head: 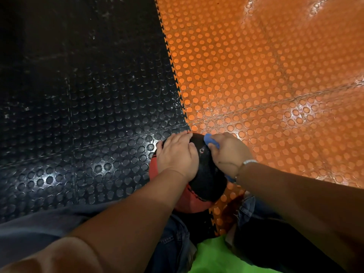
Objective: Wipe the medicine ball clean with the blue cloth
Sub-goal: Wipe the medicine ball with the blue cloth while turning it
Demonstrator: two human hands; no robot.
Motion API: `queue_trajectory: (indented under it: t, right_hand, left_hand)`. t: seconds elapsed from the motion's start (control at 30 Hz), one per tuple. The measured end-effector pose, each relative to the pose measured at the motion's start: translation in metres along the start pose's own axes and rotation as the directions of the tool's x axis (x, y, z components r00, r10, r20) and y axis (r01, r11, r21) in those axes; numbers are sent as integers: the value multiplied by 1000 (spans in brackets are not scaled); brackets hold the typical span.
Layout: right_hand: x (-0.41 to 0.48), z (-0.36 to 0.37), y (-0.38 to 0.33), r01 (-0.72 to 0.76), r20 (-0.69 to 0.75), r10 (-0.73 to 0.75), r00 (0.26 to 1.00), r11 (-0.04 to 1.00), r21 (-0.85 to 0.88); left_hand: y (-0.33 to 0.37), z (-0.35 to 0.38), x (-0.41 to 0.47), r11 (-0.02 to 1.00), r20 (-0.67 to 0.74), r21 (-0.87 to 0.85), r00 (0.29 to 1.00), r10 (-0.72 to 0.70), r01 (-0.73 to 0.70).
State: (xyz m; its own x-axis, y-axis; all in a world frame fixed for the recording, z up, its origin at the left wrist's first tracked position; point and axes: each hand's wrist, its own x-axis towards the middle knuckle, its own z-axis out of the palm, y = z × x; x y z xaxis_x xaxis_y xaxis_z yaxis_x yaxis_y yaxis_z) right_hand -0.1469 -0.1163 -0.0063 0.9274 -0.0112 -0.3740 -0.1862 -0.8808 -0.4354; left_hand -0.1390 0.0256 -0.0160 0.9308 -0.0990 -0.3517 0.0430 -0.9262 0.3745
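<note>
The left hand (176, 154) is lying flat on the medicine ball (206, 174) at the mats' seam (182, 107), likely bracing it; the right hand (229, 154) is clutching the blue cloth (208, 139) against it.

Floor (256, 75) lies open beyond and to both sides of the ball (206, 174); the person's legs (173, 233) crowd its near side.

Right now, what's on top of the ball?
The left hand lies flat on the medicine ball; the right hand holds the blue cloth against it. Most of the cloth is hidden under that hand.
</note>
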Motion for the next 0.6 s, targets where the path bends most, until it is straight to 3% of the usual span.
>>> queue_trajectory:
  t: [0.13, 0.17, 0.27, 0.3, 0.43, 0.47, 0.6]
  right_hand:
    - [-17, 2, -4, 228, -2, -228, 974, 973, 25]
    - [-15, -1, 2, 224, 18, -224, 974, 975, 14]
    - [5, -9, 14, -44, 72, 45, 996, 999, -13]
    - [7, -8, 11, -53, 77, 54, 996, 998, -24]
    - [-18, -1, -10, 283, -13, -284, 959, 959, -27]
    - [-20, -2, -7, 308, -12, -308, 951, 951, -19]
    - [1, -8, 7, -18, 22, 18, 1000, 1000, 13]
  left_hand:
    - [-4, -2, 4, 1000, 9, -14, 1000, -4, 4]
    - [-5, -2, 4, 1000, 16, -18, 1000, 4, -3]
    - [-3, -2, 4, 1000, 15, -27, 1000, 1, -1]
    - [-2, -2, 5, 1000, 11, -27, 1000, -9, 9]
    - [-7, -2, 8, 999, 3, -28, 999, -41, 41]
    - [-7, -2, 8, 998, 8, -37, 999, -44, 44]
    - [4, 0, 9, 998, -2, -33, 998, -57, 57]
